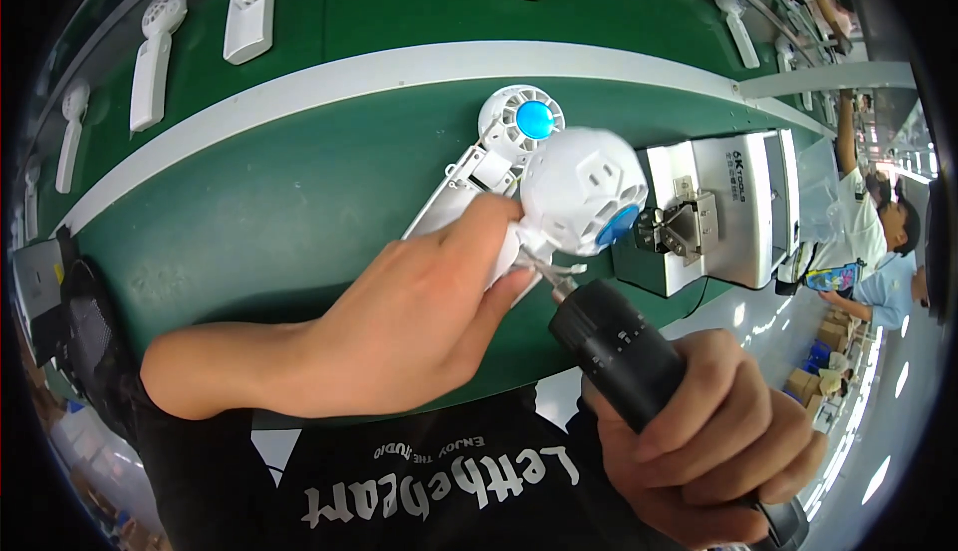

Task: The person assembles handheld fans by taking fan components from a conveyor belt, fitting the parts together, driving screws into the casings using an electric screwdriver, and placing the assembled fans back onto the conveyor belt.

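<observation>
Left hand [429, 301] pinches the white fan [577, 192] near its neck, over the green bench [269, 222], probably bracing it for the black screwdriver [617, 346] my right hand [714, 441] grips, bit close by. Second fan [519, 122] lies just beyond; silver machine [736, 217] sits right, presumably for easy reach.

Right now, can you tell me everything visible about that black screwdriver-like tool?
The black tool has a rounded body that looks like plastic, small pale markings toward its front, and a slim metallic tip. It slants, tip away from the person and to the left. The right hand's grip wraps its rear, hiding much of it. The tip points toward the white fan-like device in the left hand's grip; whether they touch is unclear.
</observation>
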Action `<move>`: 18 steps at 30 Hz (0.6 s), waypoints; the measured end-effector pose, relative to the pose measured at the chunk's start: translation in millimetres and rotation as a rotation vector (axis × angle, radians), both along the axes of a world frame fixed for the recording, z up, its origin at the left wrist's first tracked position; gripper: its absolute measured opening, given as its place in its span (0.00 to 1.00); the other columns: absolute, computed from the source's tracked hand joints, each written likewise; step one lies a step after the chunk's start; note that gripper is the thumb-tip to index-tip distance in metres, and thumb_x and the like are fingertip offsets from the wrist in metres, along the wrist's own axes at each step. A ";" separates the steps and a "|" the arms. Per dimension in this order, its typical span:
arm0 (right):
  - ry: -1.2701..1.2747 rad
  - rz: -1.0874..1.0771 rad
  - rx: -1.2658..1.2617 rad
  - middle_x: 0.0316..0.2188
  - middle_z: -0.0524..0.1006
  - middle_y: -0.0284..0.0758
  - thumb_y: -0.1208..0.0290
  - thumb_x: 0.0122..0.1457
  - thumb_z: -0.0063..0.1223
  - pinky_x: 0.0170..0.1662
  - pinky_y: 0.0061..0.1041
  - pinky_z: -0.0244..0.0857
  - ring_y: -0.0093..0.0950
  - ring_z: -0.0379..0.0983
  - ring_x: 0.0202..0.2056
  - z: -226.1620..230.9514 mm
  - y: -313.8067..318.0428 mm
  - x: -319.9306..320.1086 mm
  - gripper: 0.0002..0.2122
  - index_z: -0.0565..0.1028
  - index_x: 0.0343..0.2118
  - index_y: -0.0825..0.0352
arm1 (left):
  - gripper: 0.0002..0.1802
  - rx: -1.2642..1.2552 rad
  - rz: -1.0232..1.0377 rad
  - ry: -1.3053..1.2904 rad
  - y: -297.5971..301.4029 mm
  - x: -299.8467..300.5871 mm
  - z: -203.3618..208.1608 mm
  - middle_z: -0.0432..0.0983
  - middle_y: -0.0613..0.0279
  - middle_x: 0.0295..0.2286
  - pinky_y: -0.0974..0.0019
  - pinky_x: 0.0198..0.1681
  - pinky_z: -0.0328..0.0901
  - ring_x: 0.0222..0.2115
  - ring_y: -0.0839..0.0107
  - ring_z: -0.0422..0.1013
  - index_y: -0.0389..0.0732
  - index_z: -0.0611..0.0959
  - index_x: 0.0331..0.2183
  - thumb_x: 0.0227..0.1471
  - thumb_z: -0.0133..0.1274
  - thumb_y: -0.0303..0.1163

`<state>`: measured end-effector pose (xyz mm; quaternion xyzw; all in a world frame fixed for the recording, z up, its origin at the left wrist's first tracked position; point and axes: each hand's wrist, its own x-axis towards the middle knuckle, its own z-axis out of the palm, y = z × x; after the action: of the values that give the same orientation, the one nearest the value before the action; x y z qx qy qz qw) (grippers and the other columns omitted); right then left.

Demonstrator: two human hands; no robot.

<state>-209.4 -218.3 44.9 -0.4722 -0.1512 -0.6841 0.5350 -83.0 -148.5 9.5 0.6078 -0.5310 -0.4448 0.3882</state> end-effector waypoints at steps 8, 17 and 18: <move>0.140 -0.621 -0.088 0.17 0.56 0.27 0.75 0.61 0.41 0.16 0.17 0.50 0.18 0.56 0.13 35.6 -51.5 -61.3 0.03 0.64 0.29 0.64 | 0.15 -0.015 0.248 0.331 -3.2 16.0 -1.2 0.73 0.62 0.32 0.74 0.28 0.65 0.26 0.80 0.70 0.36 0.65 0.47 0.61 0.43 0.33; 0.517 -0.321 0.225 0.17 0.58 0.26 0.75 0.61 0.42 0.17 0.17 0.52 0.17 0.55 0.13 29.1 -75.7 -58.1 0.05 0.64 0.27 0.64 | 0.16 0.097 0.172 0.240 -7.9 16.8 1.6 0.73 0.62 0.34 0.74 0.29 0.66 0.27 0.79 0.70 0.36 0.65 0.48 0.62 0.42 0.33; 0.474 -0.167 0.258 0.17 0.59 0.26 0.75 0.61 0.41 0.16 0.17 0.53 0.17 0.56 0.13 29.4 -77.5 -60.5 0.05 0.65 0.28 0.64 | 0.16 0.093 0.176 0.286 -9.7 14.3 0.9 0.73 0.62 0.34 0.74 0.29 0.66 0.27 0.79 0.70 0.35 0.65 0.48 0.62 0.43 0.33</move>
<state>-269.8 -295.8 74.4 -0.5577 0.1057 -0.6099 0.5530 -68.7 -158.2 10.4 0.5997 -0.3938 -0.5154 0.4686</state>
